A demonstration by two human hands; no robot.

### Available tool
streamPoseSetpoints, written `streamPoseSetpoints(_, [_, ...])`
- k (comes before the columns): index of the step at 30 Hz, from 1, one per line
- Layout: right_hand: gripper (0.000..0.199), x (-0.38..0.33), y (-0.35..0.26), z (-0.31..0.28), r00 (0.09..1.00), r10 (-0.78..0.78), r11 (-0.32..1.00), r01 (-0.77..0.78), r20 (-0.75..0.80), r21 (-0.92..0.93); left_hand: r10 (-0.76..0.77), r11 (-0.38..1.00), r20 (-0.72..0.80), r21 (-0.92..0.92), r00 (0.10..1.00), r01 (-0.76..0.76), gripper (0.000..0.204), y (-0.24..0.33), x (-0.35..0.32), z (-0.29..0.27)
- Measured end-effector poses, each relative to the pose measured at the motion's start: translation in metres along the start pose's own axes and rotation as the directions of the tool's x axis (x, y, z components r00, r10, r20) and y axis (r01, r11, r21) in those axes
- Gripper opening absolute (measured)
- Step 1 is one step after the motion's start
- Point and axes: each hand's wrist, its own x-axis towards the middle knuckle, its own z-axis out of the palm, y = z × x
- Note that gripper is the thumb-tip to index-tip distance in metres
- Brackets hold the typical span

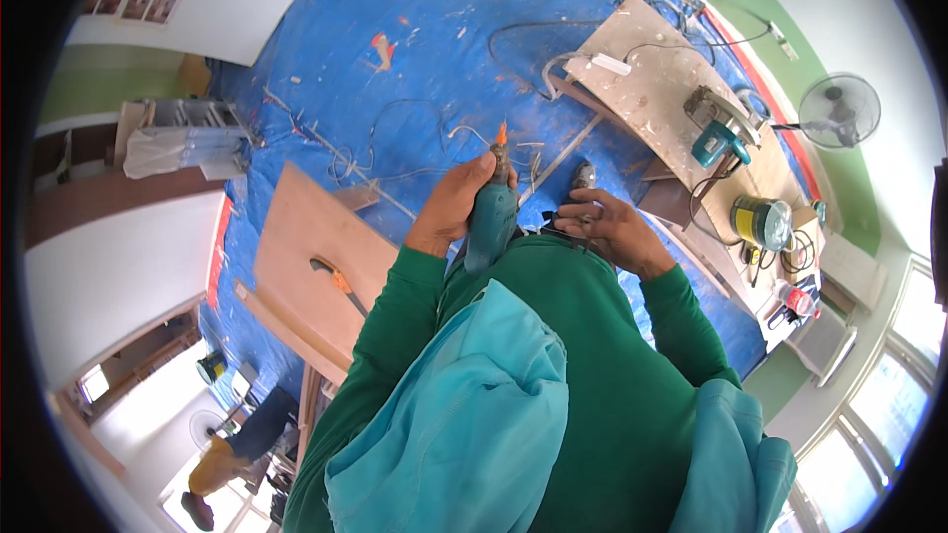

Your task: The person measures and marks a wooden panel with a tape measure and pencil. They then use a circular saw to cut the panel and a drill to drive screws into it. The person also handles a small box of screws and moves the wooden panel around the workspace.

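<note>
In front of the chest, gripped upright in the left hand (452, 205): a teal power drill (492, 217), smooth moulded plastic body, orange-tipped bit pointing away toward the blue tarpaulin (434, 30). Just to the right, curled at waist level, the right hand (610, 227), fingers bent around something small and dark; cannot tell exactly what, possibly a loose fitting or the drill's cable. Judged as a preparing step: tool lifted and held ready, not yet set against any work. Next move likely calls for a firm two-handed hold and a steady line-up of the bit on a surface.

Below and left of the left hand, a flat plywood board (316, 247), pale brown, matte, straight-edged, with a hammer (336, 281) lying on it. Beyond the right hand, a long dusty workbench (652, 79), rough and speckled, bearing a teal circular saw (721, 133) and a round yellow tin (760, 222). Farther right, a round-caged fan (839, 111). Across the tarpaulin, thin tangled cables and scattered wood chips, the sheet itself creased and scuffed.
</note>
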Motion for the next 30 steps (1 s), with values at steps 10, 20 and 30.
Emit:
streamPoseSetpoints(10, [0.037, 0.007, 0.060, -0.015, 0.984, 0.164, 0.936, -0.132, -0.074, 0.326, 0.129, 0.990, -0.284, -0.023, 0.950, -0.141, 0.033, -0.013, -0.024, -0.005])
streamPoseSetpoints(20, [0.028, 0.003, 0.079, -0.004, 0.991, 0.091, 0.989, -0.079, -0.099, 0.126, 0.134, 0.963, -0.124, -0.216, 0.983, -0.159, 0.044, -0.030, -0.031, -0.010])
streamPoseSetpoints(30, [0.033, 0.023, -0.048, 0.106, 0.887, -0.461, 0.868, 0.447, -0.020, -0.219, 0.260, 0.941, -0.071, -0.205, 0.963, -0.270, 0.047, 0.023, -0.028, 0.034])
